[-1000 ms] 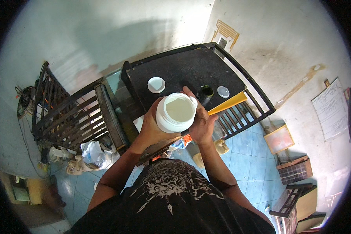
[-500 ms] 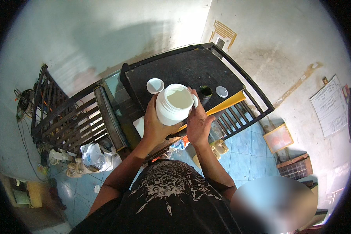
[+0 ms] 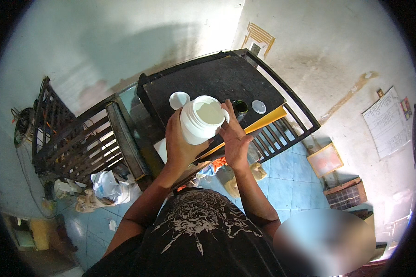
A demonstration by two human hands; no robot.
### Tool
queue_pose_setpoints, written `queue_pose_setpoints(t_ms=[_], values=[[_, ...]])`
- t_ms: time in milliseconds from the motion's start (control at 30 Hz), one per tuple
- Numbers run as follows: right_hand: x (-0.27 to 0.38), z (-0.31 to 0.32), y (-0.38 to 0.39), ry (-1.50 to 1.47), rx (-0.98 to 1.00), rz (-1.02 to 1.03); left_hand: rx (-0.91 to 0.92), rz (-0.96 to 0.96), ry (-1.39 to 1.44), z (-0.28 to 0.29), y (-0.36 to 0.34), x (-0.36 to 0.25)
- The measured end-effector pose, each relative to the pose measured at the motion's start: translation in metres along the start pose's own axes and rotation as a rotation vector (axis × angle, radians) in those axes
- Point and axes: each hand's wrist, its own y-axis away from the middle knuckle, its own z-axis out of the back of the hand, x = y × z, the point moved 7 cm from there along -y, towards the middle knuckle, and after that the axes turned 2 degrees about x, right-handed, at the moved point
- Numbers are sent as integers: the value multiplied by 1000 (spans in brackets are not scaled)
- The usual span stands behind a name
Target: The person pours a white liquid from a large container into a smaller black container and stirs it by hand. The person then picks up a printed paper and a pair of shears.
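A white wide-mouthed plastic jar (image 3: pixel 194 127) is held over the near edge of the black tabletop, its lidless mouth tilted up and right. Pale off-white stuff shows inside it. My left hand (image 3: pixel 178 145) wraps the jar's left side and underside. At its right side, the fingers of my right hand (image 3: pixel 235 138) press against the jar near the rim, with the thumb spread away. A small curved white piece (image 3: pixel 225 116) sticks out there; whether it belongs to the jar I cannot tell. Behind the jar, a round white lid (image 3: pixel 179 100) lies on the tabletop.
A small dark pot (image 3: pixel 240 108) and a pale round lid (image 3: pixel 259 107) stand right of the jar on the black tabletop (image 3: pixel 212 76). A yellow strip (image 3: pixel 268 120) runs along its edge. Slatted dark furniture (image 3: pixel 85 147) is at left; bags (image 3: pixel 111 187) lie on the blue tiled floor (image 3: pixel 282 177).
The jar and both hands have shifted slightly left in view, along with the surroundings. The jar leans a little more to the right, and my right thumb points farther outward.
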Motion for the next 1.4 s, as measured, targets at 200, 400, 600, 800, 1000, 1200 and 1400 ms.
queue_pose_setpoints(t_ms=[200,400,600,800,1000,1200,1400], values=[[1,-14,5,-161,-18,-111,-21,6,-20,2,-5,13],[33,-1,-16,139,22,-165,-35,10,-51,8,-2,18],[62,-8,-44,1140,404,78,-42,-33,-84,9,0,20],[57,-33,-41,1449,673,98,-4,-75,-154,13,-1,24],[65,-26,-32,1293,615,86,21,-57,-174,19,-3,22],[77,-5,-26,431,424,-142,-26,-28,-157,22,-6,25],[43,-1,-21,-509,126,-421,-33,-34,-175,27,-8,15]])
